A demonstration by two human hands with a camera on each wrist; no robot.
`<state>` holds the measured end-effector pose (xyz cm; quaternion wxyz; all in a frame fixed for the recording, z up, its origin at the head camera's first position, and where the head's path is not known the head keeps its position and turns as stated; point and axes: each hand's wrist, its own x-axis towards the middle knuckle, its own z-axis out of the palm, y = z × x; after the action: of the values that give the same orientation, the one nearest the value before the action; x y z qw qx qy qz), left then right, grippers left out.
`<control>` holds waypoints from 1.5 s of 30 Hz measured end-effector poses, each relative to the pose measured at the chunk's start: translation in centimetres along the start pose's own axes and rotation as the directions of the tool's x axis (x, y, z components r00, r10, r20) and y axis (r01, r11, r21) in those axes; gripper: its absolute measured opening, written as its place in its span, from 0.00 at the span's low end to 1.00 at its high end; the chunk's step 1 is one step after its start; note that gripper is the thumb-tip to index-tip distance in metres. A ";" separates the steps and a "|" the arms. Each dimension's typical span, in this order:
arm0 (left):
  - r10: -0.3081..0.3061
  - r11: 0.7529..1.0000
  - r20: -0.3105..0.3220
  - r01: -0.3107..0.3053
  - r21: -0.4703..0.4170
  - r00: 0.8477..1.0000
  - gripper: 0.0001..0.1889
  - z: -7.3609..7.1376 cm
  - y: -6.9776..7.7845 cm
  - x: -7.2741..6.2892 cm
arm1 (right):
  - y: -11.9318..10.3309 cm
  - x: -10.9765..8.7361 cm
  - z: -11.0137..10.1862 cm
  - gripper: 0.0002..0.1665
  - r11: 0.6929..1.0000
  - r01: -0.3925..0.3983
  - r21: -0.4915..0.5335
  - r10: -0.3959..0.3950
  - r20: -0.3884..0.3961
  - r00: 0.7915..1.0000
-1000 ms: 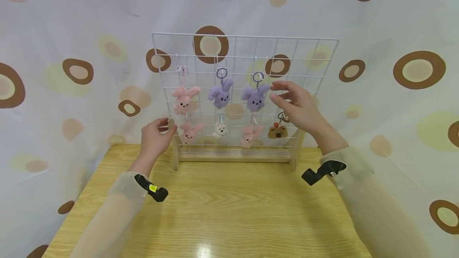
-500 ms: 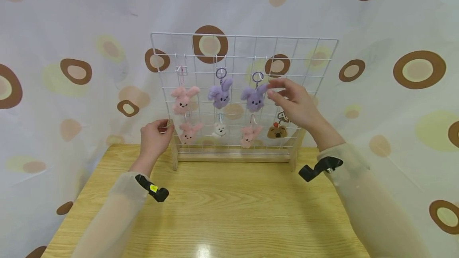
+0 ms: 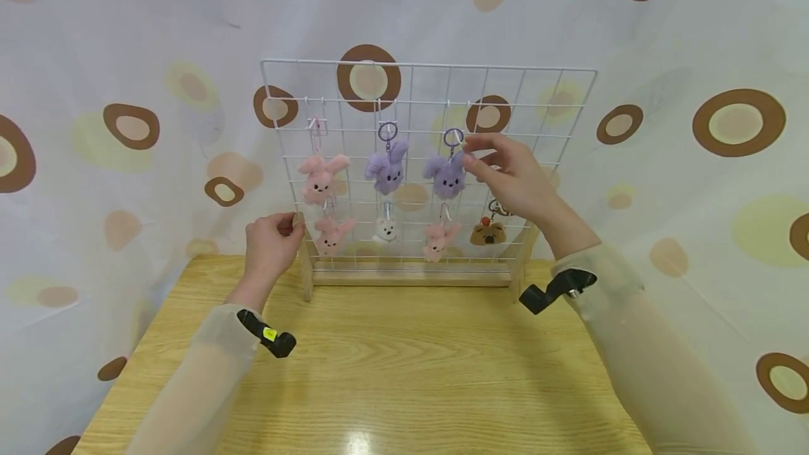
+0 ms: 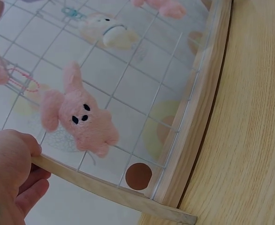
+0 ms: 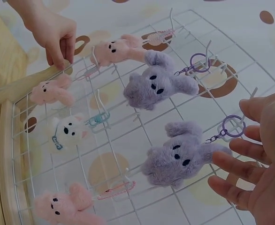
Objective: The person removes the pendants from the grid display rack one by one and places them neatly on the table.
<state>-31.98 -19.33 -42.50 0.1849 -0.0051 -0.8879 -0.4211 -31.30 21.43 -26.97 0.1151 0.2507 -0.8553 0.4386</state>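
My left hand (image 3: pixel 270 248) pinches the top of the wooden upright (image 4: pixel 104 186) at the left end of a white wire grid rack. My right hand (image 3: pixel 515 177) has its fingers relaxed and spread beside a purple plush bunny keychain (image 3: pixel 447 177). Its fingertips are close to the bunny's ear and purple ring (image 5: pixel 233 126), and the ring hangs on a hook. Whether they touch the ear cannot be told. A second purple bunny (image 3: pixel 387 173) and a pink bunny (image 3: pixel 320 181) hang further left in the same row.
The lower row holds two more pink bunnies, including one (image 3: pixel 436 243) below the purple pair, a white bear (image 3: pixel 387 230) and a brown bear-head keychain (image 3: pixel 488 234). The rack's wooden base (image 3: pixel 411 278) stands on a wood-grain table (image 3: pixel 404 371), before a dotted curtain (image 3: pixel 682 181).
My right hand has moved a little left and up, closer to the right purple bunny's ring. My left hand stays on the wooden upright.
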 end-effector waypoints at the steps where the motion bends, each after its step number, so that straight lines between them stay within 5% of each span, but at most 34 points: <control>1: -0.004 1.000 0.000 0.004 0.000 1.000 0.18 0.0 0.0 0.0 | -0.1 0.1 0.0 0.26 1.000 0.000 -0.006 0.000 0.000 1.000; 18: -0.037 0.999 0.031 0.037 -0.001 0.999 0.18 -0.2 0.1 0.3 | -0.5 1.1 -0.1 0.29 0.993 -0.074 -0.096 0.078 0.042 0.996; 36: -0.077 0.997 0.038 0.078 -0.026 0.996 0.18 -0.3 0.1 0.4 | -0.8 2.6 0.5 0.20 0.989 -0.139 0.060 0.139 0.010 0.990; 45: -0.056 0.998 0.018 0.056 -0.036 0.998 0.18 0.0 -0.2 0.5 | -0.7 3.3 0.8 0.12 0.988 -0.109 0.107 0.118 -0.087 0.989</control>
<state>-32.49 -19.53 -42.47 0.1655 0.0128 -0.8814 -0.4423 -33.74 19.34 -25.54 0.1168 0.1864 -0.8383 0.4988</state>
